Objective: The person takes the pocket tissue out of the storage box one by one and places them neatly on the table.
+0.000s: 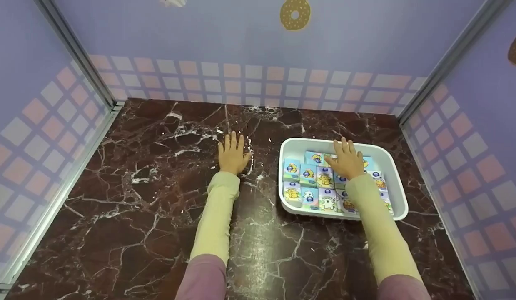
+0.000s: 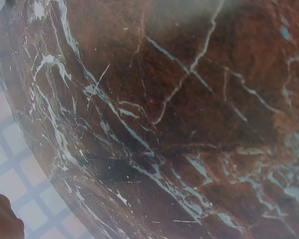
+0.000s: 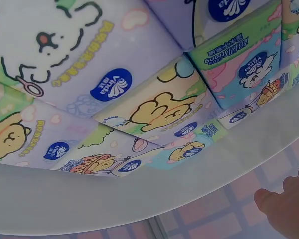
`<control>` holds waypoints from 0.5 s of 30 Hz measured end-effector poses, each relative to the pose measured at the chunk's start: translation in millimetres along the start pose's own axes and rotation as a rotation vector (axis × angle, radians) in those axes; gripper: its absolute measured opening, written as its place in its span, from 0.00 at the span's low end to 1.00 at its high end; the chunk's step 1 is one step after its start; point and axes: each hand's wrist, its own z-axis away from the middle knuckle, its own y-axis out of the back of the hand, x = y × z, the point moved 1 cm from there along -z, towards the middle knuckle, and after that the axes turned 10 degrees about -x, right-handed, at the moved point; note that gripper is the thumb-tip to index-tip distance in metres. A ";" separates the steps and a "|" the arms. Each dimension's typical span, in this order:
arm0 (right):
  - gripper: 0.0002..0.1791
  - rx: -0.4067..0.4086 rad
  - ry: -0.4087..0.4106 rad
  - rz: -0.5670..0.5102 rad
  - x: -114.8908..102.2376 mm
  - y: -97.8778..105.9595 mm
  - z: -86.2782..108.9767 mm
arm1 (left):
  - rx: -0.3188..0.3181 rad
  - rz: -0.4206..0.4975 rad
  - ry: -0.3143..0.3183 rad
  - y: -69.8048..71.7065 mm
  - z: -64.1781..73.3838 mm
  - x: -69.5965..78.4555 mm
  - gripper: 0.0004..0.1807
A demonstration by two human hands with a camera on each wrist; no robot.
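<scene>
My left hand is over the dark marble tabletop with its fingers straight and spread, holding nothing. Its fingertips show at the lower left corner of the left wrist view, above bare marble. My right hand, fingers likewise extended, is over the white plastic tub and covers part of what lies inside. Rows of small tissue packs fill the tub's floor, printed with cartoon animals. Close up in the right wrist view, the tissue packs carry a blue Vinda logo, and some overlap one another.
Small white bits lie scattered on the marble tabletop around the left hand. Purple panels with pink and white checks enclose the left, back and right sides, with metal posts at the corners.
</scene>
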 end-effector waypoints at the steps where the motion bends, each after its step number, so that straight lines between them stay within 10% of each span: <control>1: 0.41 -0.003 -0.004 0.003 0.6 -0.4 0.3 | -0.002 0.007 -0.001 -0.7 0.4 0.2 0.37; 15: 0.42 0.009 0.003 0.009 15.0 7.6 6.5 | -0.012 -0.013 -0.022 -0.4 -0.4 2.9 0.37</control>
